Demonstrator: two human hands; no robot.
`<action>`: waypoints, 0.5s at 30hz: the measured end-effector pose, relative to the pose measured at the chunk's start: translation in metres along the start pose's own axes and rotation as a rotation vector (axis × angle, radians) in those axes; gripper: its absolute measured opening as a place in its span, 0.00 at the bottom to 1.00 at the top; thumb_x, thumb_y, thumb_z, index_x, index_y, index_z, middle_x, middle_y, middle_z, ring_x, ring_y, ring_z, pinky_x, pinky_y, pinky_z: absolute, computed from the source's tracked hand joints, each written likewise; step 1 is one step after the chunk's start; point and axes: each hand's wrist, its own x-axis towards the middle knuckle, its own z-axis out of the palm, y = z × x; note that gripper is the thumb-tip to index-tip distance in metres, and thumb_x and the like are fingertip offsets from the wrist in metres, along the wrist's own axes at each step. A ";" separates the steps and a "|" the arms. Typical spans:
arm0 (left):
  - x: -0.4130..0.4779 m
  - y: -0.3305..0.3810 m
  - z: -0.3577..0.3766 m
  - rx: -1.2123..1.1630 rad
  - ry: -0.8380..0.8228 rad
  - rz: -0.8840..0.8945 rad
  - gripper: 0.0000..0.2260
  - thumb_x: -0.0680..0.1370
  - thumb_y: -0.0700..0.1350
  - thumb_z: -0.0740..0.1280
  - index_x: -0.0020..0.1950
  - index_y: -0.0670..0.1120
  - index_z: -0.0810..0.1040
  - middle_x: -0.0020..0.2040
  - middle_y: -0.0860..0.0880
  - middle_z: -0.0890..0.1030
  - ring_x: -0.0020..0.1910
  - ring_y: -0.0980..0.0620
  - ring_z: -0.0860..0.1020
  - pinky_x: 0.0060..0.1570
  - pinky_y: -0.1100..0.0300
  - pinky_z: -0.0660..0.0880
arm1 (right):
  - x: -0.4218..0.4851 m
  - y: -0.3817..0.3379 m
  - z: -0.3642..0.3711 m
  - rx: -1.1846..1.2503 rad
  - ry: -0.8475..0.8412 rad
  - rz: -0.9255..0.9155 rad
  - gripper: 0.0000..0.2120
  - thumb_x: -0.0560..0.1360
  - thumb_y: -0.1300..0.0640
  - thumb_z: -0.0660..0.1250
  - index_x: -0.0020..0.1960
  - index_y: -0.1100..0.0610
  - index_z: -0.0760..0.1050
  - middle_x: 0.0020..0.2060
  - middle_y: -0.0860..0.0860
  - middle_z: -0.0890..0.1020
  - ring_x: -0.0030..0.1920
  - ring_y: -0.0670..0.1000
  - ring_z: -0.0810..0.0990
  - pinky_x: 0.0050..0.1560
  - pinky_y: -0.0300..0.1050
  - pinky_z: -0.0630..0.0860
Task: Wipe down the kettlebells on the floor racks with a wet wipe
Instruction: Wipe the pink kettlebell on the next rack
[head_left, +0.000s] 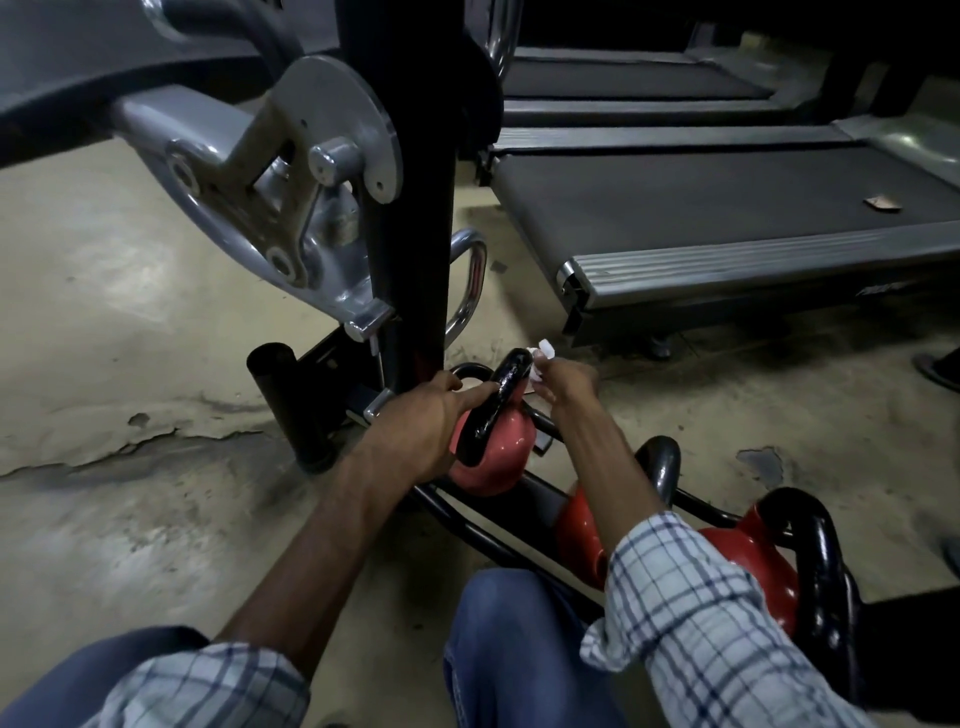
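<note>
We look down through the head camera at a worn concrete floor (130, 364), cracked and patched to our left, in a dim gym. A treadmill (727, 208) lies across the upper right, with another deck behind it. The black upright (415, 182) of a weight machine rises through the middle of the view, and a grey metal linkage (291, 171) is bolted to its left side.

At the foot of that upright a low floor rack (467, 525) of black tubing runs toward the lower right. The pink kettlebell (493, 457) sits at its far end, close to the upright, with its glossy black handle (498, 400) slanting up and away from us. Our left hand (415, 426) is on that handle, fingers curled round its left side and gripping it. Our right hand (566, 382) reaches in from the right, its fingers pinching a crumpled white wet wipe (543, 351) against the top of the same handle.

Nearer to us on the rack stand a red kettlebell (576, 525), partly hidden behind our right forearm, and a second red kettlebell (753, 561) with a thick black handle. Both arms wear rolled checked sleeves (701, 623), and a knee in blue jeans (509, 639) fills the lower middle.
</note>
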 end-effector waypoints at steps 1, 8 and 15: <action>0.001 0.000 0.001 -0.001 0.004 -0.003 0.42 0.73 0.46 0.75 0.79 0.65 0.55 0.71 0.48 0.68 0.61 0.46 0.77 0.53 0.53 0.78 | -0.001 -0.001 -0.001 -0.037 0.002 -0.080 0.11 0.78 0.65 0.69 0.60 0.62 0.80 0.48 0.54 0.82 0.31 0.43 0.76 0.28 0.31 0.71; -0.001 0.000 0.001 -0.007 -0.016 -0.039 0.44 0.72 0.44 0.75 0.78 0.68 0.53 0.70 0.49 0.68 0.59 0.46 0.77 0.51 0.52 0.79 | -0.027 0.016 -0.003 -0.221 0.146 -0.437 0.08 0.73 0.57 0.76 0.46 0.62 0.82 0.38 0.53 0.84 0.38 0.47 0.81 0.43 0.47 0.80; -0.005 0.000 -0.006 -0.062 -0.079 -0.015 0.44 0.73 0.38 0.71 0.80 0.64 0.52 0.71 0.44 0.68 0.60 0.43 0.77 0.52 0.50 0.78 | -0.121 0.073 -0.009 -0.365 0.062 -0.707 0.05 0.75 0.60 0.75 0.44 0.55 0.79 0.39 0.48 0.83 0.40 0.44 0.82 0.40 0.37 0.79</action>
